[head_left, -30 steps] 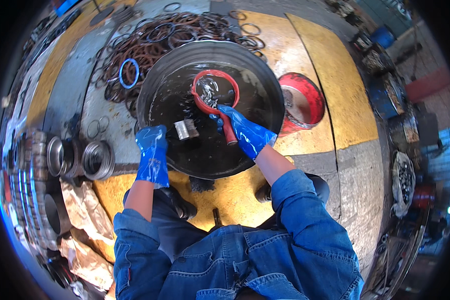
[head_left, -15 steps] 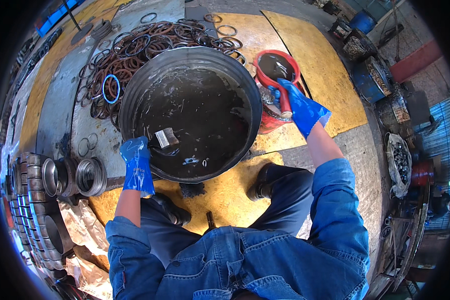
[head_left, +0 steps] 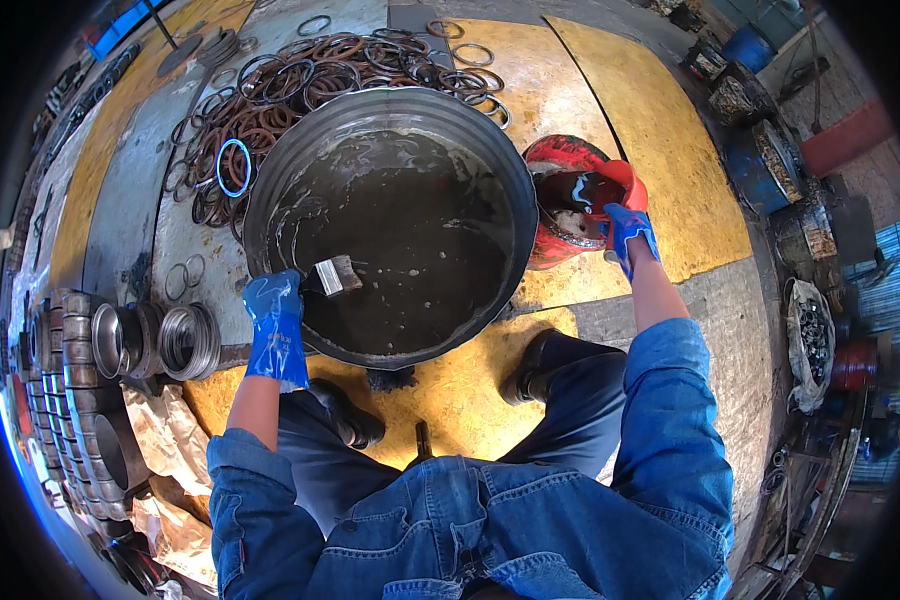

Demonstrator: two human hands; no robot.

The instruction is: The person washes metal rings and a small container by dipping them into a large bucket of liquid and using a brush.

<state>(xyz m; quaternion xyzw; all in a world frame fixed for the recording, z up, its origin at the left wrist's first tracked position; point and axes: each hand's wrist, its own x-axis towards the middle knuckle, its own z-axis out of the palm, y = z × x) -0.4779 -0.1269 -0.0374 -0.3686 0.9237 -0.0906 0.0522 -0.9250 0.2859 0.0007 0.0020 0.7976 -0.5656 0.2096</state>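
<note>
My left hand [head_left: 274,308], in a blue rubber glove, is closed round the handle of a flat paintbrush [head_left: 336,276] at the near left rim of a wide round metal tub [head_left: 255,200]. The bristles sit over or in the dark liquid [head_left: 410,235] there; I cannot tell which. To the right of the tub stands a red bucket [head_left: 553,247] with a residue-coated inside. Above it my gloved right hand [head_left: 632,237] grips a red plastic dipper [head_left: 630,183], tilted toward the bucket with dark, shiny liquid at its mouth. The glove and the dipper's body hide most of its handle.
Many brown and dark metal rings [head_left: 300,85] lie heaped behind the tub. Wider steel rings [head_left: 190,340] and a stack of ribbed metal cylinders [head_left: 75,400] stand left, beside crumpled brown paper [head_left: 170,430]. Dirty drums [head_left: 760,165] and a white sack [head_left: 810,335] line the right.
The dipper has gone from nearly level to tipped over the bucket, and my right hand has moved lower and slightly right. My left hand with the paintbrush has barely moved.
</note>
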